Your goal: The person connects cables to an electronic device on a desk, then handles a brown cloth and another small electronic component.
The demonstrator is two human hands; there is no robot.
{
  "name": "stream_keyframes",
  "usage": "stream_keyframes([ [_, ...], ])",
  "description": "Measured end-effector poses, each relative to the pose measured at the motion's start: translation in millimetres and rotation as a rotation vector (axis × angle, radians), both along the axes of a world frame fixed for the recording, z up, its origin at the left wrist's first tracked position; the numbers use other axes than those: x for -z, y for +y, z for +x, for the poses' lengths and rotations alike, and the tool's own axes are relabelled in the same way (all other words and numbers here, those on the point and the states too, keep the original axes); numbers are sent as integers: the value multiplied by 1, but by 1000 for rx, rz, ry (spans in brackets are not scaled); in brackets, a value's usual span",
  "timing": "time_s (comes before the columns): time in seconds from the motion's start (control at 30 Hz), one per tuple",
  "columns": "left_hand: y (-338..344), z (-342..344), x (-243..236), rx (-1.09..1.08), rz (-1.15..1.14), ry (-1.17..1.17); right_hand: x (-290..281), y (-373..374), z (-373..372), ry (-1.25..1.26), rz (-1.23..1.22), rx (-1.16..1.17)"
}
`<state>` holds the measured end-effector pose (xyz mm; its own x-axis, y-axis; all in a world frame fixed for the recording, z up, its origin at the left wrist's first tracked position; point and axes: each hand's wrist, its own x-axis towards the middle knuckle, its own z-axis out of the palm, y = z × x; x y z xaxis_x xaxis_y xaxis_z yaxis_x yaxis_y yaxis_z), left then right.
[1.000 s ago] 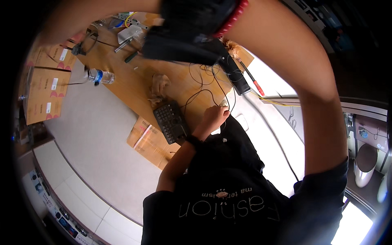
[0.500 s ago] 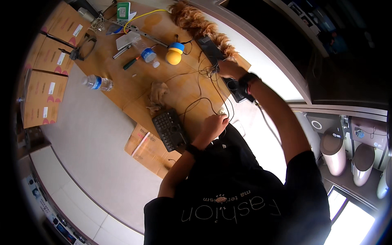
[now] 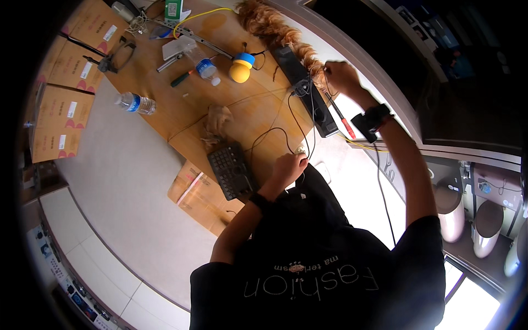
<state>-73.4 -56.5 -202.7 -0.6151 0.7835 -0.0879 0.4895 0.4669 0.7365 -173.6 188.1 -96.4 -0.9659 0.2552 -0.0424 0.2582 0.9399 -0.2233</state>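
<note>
My left hand (image 3: 289,169) is closed at the near edge of the table, pinching a dark cable (image 3: 288,114) that runs up to a long black bar (image 3: 324,118). Out past the far side of that bar is my right hand (image 3: 342,77), its fingers drawn together with a thin dark wire hanging by them. A dark plug-like bunch of cable (image 3: 300,87) rests on the bar. Left of my left hand sits a black keypad device (image 3: 231,170) with many small keys and a cable leading off it. A crumpled brownish cloth or glove (image 3: 218,121) lies beyond the keypad.
On the wooden table (image 3: 187,118) are water bottles (image 3: 205,70), a yellow-and-blue ball-shaped thing (image 3: 241,69), a green-handled screwdriver (image 3: 180,80) and brown fluffy material (image 3: 275,27). A red-handled tool (image 3: 346,125) lies beside the bar. Cartons (image 3: 66,107) are stacked left; toilets (image 3: 487,228) stand right.
My right hand has moved right and away from the black bar, uncovering the cable bunch and the red-handled tool. My left hand keeps its place. The view has shifted slightly.
</note>
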Motion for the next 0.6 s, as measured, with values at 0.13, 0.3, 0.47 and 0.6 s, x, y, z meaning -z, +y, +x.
stream_keyframes([
  [0.13, 1, 0, -7, -10, 1, -6, -59, 6, -14, 226, 45, -134],
  [0.3, 1, 0, -1, -87, 74, -67, -124, -14, -31, 427, 63, -248],
  [0.47, 1, -7, 6, -209, 220, -376, -203, -54, -43, 537, -114, -238],
  [0.6, -7, -9, 14, -212, 125, -354, -229, -79, -61, 645, -239, -253],
])
